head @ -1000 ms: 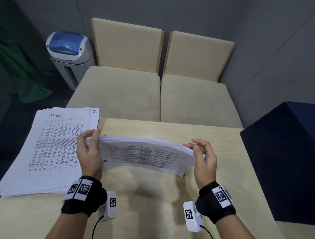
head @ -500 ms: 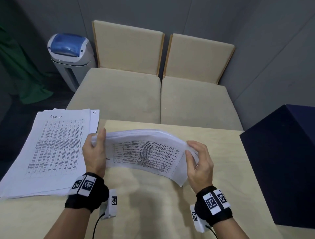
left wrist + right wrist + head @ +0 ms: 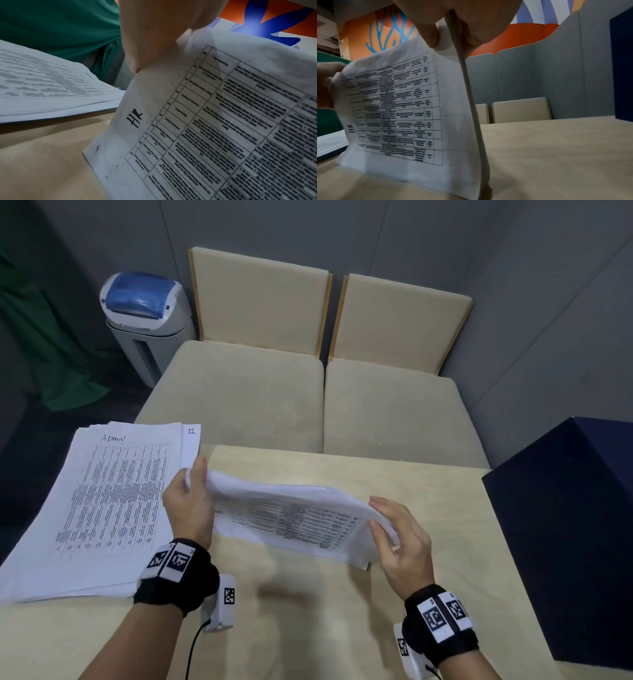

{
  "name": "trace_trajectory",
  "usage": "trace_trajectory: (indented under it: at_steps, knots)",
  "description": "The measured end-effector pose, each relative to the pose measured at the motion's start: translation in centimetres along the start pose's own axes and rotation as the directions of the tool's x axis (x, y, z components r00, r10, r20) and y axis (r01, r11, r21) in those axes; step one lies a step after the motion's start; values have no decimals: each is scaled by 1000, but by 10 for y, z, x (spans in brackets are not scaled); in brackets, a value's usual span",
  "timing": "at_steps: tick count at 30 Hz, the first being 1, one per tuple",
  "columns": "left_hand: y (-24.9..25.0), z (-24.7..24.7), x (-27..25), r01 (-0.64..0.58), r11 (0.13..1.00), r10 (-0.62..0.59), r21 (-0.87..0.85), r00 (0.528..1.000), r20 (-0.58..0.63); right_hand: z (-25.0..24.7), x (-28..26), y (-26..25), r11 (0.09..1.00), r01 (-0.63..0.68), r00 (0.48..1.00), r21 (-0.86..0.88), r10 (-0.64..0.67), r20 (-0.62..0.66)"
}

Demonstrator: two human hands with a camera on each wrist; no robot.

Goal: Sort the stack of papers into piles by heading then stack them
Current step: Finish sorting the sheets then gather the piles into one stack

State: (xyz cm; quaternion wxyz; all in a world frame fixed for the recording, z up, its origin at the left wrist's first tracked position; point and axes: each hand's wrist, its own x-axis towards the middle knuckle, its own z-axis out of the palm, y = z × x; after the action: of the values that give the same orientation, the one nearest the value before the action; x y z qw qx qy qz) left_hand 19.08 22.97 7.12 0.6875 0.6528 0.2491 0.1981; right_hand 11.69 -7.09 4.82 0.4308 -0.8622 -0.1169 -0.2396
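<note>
Head view, centre frame — left hand [image 3: 186,508] and right hand [image 3: 399,542] each pinch an end of the HR sheaf [image 3: 291,515], lower edge on the table [image 3: 342,628].

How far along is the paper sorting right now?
One pile headed Admin already lies on the table. The left hand and right hand grip a bundle headed HR, standing on edge. Still left: combining both into one stack.
</note>
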Motion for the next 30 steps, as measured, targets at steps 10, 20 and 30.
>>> trace_trajectory:
  at_steps: [10,20,30]
  knots:
    - [-11,-22,-16,-197,973,157,117,945,287,1,4,-19,989,3,996,-147,-17,-93]
    - [-24,-28,-23,70,994,-94,89,947,308,2,-5,-15,794,-505,854,339,516,62]
    - [10,-53,-79,299,921,-178,-250,893,413,13,-47,-22,307,-863,475,402,764,437]
